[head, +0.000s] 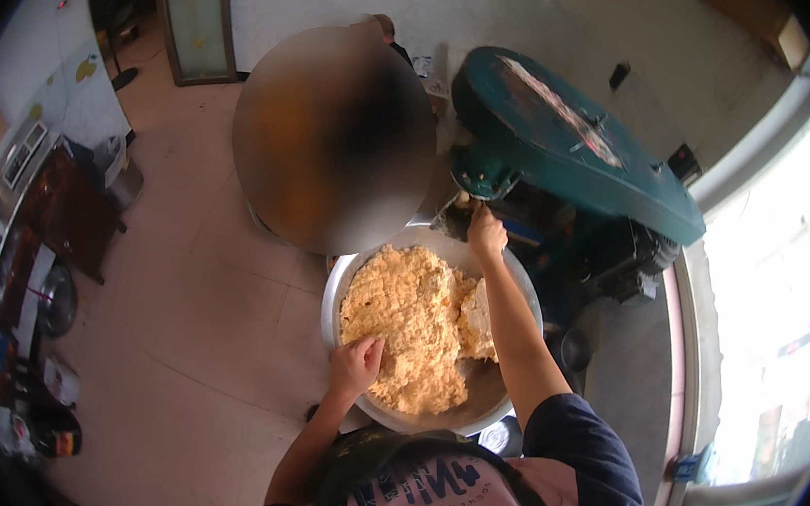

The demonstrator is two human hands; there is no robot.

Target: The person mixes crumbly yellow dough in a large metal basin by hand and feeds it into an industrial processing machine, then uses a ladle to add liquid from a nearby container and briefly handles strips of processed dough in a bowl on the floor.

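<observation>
A wide metal basin [331,319] stands before me, filled with a crumbly yellowish mass [412,325]; a paler lump [477,319] of it lies at the right, partly behind my right forearm. My left hand [357,367], fingers curled, is at the basin's left rim over the edge of the mass; whether it grips anything cannot be told. Reaching past the far right rim, my right hand [487,232] is at the outlet end of a green machine [485,176] with a belt guard. What its fingers touch there is unclear.
A large blurred area hides what is beyond the basin, with part of a person [385,28] behind it. The green belt guard [570,142] and a motor [632,253] are at the right, by a bright window [777,319]. Along the left stands a cluttered counter [19,268].
</observation>
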